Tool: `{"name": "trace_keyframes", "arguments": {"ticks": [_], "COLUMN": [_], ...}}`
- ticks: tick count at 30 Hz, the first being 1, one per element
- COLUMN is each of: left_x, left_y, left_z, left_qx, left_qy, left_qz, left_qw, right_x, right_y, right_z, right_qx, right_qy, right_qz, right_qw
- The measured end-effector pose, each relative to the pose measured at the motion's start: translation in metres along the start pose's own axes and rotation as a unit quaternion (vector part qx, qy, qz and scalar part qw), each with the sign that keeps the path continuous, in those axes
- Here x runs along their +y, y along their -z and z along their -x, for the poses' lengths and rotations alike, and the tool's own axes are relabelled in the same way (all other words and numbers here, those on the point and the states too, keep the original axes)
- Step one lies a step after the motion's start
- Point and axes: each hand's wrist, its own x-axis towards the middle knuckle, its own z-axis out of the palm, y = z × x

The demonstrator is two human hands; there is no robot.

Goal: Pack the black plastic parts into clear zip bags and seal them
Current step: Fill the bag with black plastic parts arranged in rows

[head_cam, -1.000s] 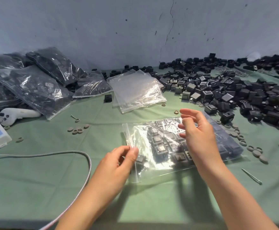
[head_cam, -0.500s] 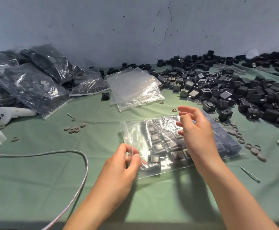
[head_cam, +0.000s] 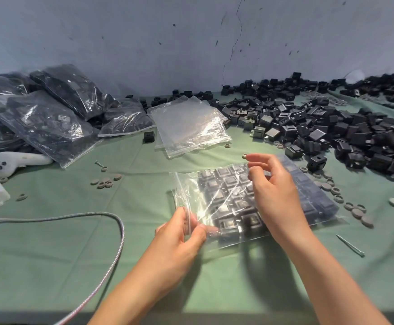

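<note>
- The left hand point(head_cam: 182, 235) pinches the near left edge of the zip bag point(head_cam: 214, 195), which lies mid-scene on the green cloth point(head_cam: 50, 266), filled with black parts point(head_cam: 228, 207).
- The right hand point(head_cam: 275, 193) is over the bag, fingers curled; I cannot tell whether it grips.
- Farther: empty zip bags point(head_cam: 191, 127), loose parts pile point(head_cam: 331, 132) right, packed bags point(head_cam: 46, 118) left.
</note>
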Motion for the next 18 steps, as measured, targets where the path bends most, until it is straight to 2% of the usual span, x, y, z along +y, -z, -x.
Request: {"name": "trace_keyframes", "arguments": {"ticks": [5,9,13,15,18], "left_x": [-0.005,-0.003,-0.001,0.000,-0.001], "left_y": [0.000,-0.004,-0.003,0.000,0.011], "left_z": [-0.003,-0.002,-0.002,-0.004,-0.009], "left_qx": [0.007,0.018,-0.003,0.045,0.201], "left_qy": [0.011,0.015,0.022,0.023,0.009], "left_qz": [0.035,0.015,0.054,0.064,0.022], "left_qw": [0.999,1.000,0.998,0.997,0.979], "right_x": [0.001,0.006,0.006,0.006,0.005], "right_y": [0.005,0.011,0.016,0.021,0.032], "right_z": [0.000,0.001,-0.001,-0.004,-0.013], "right_qx": [-0.015,-0.052,-0.059,-0.037,-0.001], "right_qy": [0.034,0.039,0.032,0.022,-0.018], "right_qz": [0.078,0.166,0.173,0.147,0.070], "right_qw": [0.996,0.984,0.983,0.988,0.997]}}
